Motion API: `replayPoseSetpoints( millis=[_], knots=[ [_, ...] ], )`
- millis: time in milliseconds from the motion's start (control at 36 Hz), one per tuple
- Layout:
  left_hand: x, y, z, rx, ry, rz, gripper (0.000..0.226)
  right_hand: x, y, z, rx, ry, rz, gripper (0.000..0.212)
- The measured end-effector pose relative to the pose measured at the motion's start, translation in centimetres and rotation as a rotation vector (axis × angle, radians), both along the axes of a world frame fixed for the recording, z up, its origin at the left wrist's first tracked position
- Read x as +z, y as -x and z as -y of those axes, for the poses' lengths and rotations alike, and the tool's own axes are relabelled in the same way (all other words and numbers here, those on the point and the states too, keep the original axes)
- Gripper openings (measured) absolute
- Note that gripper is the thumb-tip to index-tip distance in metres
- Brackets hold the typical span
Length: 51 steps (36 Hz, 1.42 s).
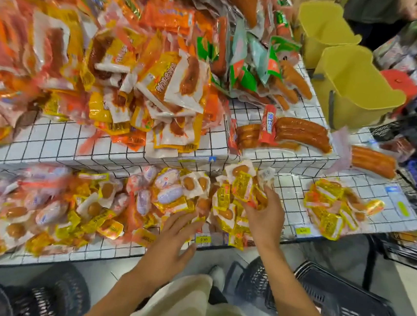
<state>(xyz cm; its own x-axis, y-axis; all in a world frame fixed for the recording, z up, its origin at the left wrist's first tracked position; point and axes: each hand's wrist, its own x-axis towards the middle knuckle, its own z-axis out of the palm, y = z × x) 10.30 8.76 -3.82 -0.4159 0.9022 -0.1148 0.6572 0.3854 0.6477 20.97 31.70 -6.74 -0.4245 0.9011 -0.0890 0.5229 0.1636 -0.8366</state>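
Several packets (241, 187) sit bunched in your curled right hand (264, 214) above the shelf (293, 200); your left hand (174, 241) lies flat, empty, by the pile (110, 212); slacken and some could slip off the edge.

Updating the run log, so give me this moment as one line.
left hand: flat, touching loose packets | right hand: grips bunch of yellow packets | place: lower wire-grid shelf | black basket: on floor

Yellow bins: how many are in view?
2. The far bin is at top right; the near bin sits just right of it, closer. Others may be hidden off-frame.
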Motion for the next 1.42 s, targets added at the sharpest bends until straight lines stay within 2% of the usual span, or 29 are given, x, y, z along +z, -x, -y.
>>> replayPoseSetpoints(
  millis=[194, 222, 306, 389, 472, 500, 556, 583, 667, 722, 806, 944, 1028, 1111, 1167, 1222, 1278, 1417],
  knots=[
    [1.1, 1.7, -1.0, 0.085, 0.0, 0.317, 0.05, 3.8, -0.8, 1.1, -0.113, 0.13, -0.29, 0.035],
    [1.5, 1.9, -1.3, 0.11, -0.01, 0.392, 0.052, 4.7, -0.9, 1.2, -0.145, 0.16, -0.334, 0.028],
    [3.2, 2.4, -2.1, 0.185, -0.044, 0.658, 0.061, 7.5, -0.7, 1.5, -0.178, 0.28, -0.468, 0.029],
    [4.5, 3.0, -2.9, 0.278, -0.111, 0.938, 0.078, 9.4, -0.9, 1.9, -0.109, 0.439, -0.55, 0.014],
    [4.8, 3.4, -4.2, 0.359, -0.218, 1.41, 0.101, 10.5, -0.8, 2.7, 0.036, 0.532, -0.505, 0.033],
    [5.1, 3.5, -4.5, 0.368, -0.228, 1.519, 0.102, 10.6, -0.6, 3.1, 0.086, 0.528, -0.453, 0.038],
    [5.5, 3.5, -5.1, 0.358, -0.219, 1.647, 0.091, 10.7, 0.2, 4.5, 0.174, 0.459, -0.339, 0.043],
    [5.5, 3.3, -5.3, 0.361, -0.217, 1.674, 0.084, 10.3, 0.7, 5.5, 0.224, 0.418, -0.31, 0.049],
    [4.9, 3.3, -5.2, 0.463, -0.222, 1.661, 0.073, 8.9, 1.5, 8.4, 0.342, 0.359, -0.244, 0.084],
    [4.4, 3.7, -4.6, 0.537, -0.205, 1.67, 0.059, 8.0, 1.2, 8.9, 0.408, 0.396, -0.252, 0.091],
    [3.4, 4.6, -3.1, 0.62, -0.192, 1.676, 0.05, 7.4, 0.1, 7.8, 0.416, 0.477, -0.284, 0.085],
    [2.5, 5.7, -1.3, 0.726, -0.211, 1.679, 0.049, 4.5, -1.6, 2.3, 0.099, 0.374, -0.309, 0.059],
    [2.3, 5.7, -0.9, 0.74, -0.225, 1.633, 0.05, 1.9, -2.0, -1.5, 0.02, 0.273, -0.003, 0.074],
    [2.2, 5.4, -0.7, 0.755, -0.253, 1.605, 0.052, -0.1, -1.1, -3.3, 0.152, 0.177, 0.224, 0.091],
    [2.4, 5.1, -0.9, 0.759, -0.279, 1.591, 0.053, -1.4, 0.0, -3.3, 0.284, 0.108, 0.442, 0.111],
    [2.6, 4.7, -1.2, 0.78, -0.316, 1.583, 0.054, -2.5, 0.7, -2.7, 0.288, 0.068, 0.551, 0.119],
    [2.7, 4.2, -1.5, 0.811, -0.341, 1.57, 0.052, -2.9, 0.9, -2.2, 0.237, 0.006, 0.488, 0.112],
    [2.5, 3.1, -2.0, 0.816, -0.371, 1.537, 0.056, -2.3, 0.5, -1.0, 0.177, -0.263, 0.221, 0.071]
  ],
)
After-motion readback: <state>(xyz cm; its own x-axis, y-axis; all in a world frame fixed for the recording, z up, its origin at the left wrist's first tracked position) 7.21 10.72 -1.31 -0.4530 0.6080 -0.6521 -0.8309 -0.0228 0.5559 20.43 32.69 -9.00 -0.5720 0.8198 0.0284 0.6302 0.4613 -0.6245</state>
